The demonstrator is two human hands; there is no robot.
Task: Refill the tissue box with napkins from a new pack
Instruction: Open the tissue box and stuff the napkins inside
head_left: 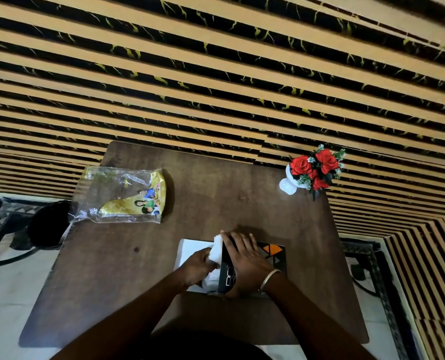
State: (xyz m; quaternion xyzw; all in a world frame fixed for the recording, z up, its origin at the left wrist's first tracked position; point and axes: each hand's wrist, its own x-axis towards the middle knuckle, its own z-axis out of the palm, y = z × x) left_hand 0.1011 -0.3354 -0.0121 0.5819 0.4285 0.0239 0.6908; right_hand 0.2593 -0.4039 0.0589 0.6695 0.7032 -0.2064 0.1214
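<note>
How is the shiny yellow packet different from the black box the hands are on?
The packet is see-through plastic, lying flat and looking empty; the tissue box is dark with patterns. Nobody touches the packet, while the right hand rests on the box and the left hand holds napkins beside it. Both sit on the table.
</note>
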